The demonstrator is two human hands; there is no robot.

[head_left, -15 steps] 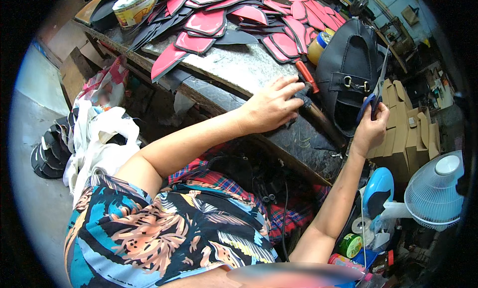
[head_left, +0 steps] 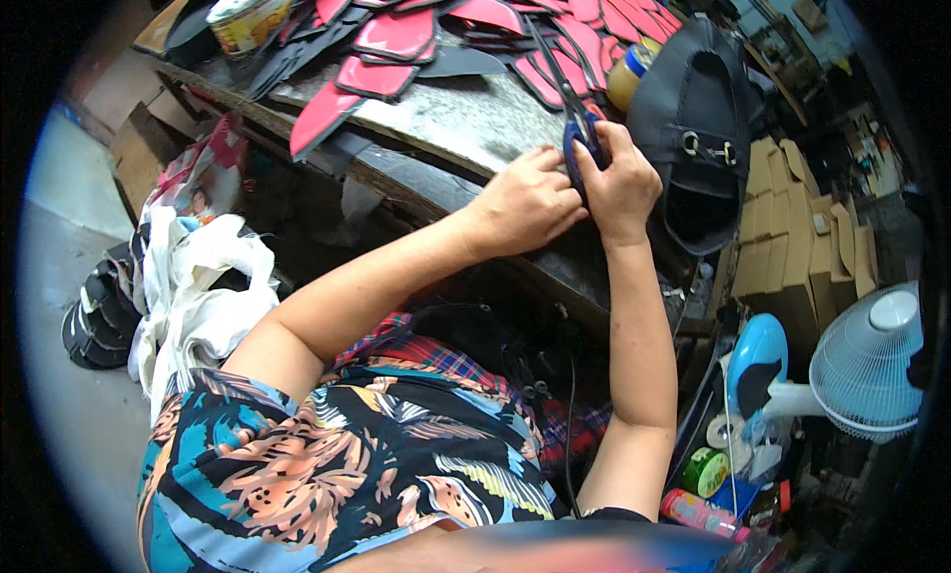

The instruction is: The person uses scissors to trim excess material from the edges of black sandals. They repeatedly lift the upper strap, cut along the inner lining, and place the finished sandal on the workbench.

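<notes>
My right hand (head_left: 624, 187) is closed on the dark blue handles of a pair of scissors (head_left: 564, 83). Their long blades point away from me, over the far side of the worktable. Close beside it, almost touching, my left hand (head_left: 525, 205) has its fingers curled in. Whatever lies inside those fingers is hidden. To the right of both hands is a black shoe-shaped piece (head_left: 649, 127) with a gold metal bit across it. Past the blades lie many cut pink pieces (head_left: 396, 33) with black edges, overlapping in heaps.
A tub (head_left: 250, 18) stands at the table's far left, and a yellowish jar (head_left: 624, 78) with a blue lid is near the black piece. Cardboard boxes (head_left: 783, 246) and a white-and-blue fan (head_left: 872, 360) stand on the right. White cloth (head_left: 203, 296) hangs at the left.
My right hand has brought the scissors leftward, from beside the black shoe-shaped piece to my left hand. My left hand has drawn back slightly and its fingers have curled in.
</notes>
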